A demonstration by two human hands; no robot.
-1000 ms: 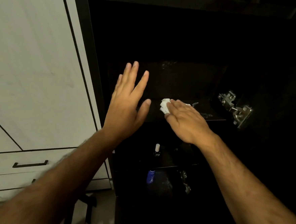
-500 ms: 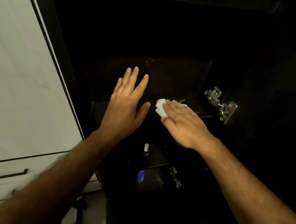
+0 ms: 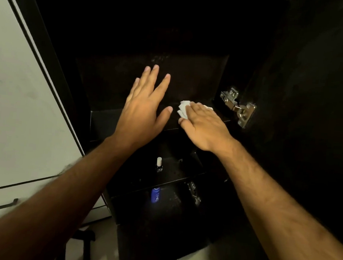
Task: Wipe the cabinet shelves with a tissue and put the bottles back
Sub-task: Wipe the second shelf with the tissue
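We press the white tissue (image 3: 183, 110) flat under our right hand (image 3: 204, 128) on the dark upper shelf (image 3: 130, 119); our left hand (image 3: 143, 111) hovers spread, holding nothing. Wiping towards the edge could drop the tissue onto the small white-capped bottle (image 3: 159, 165) below.

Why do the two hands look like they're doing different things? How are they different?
The right hand lies flat on a white tissue, pressing it on the dark shelf; the left hand has nothing under or in it. The left hand's fingers point up and spread apart; the right hand's fingers stay close together and point left. Both are open, with straight fingers, reaching into the cabinet.
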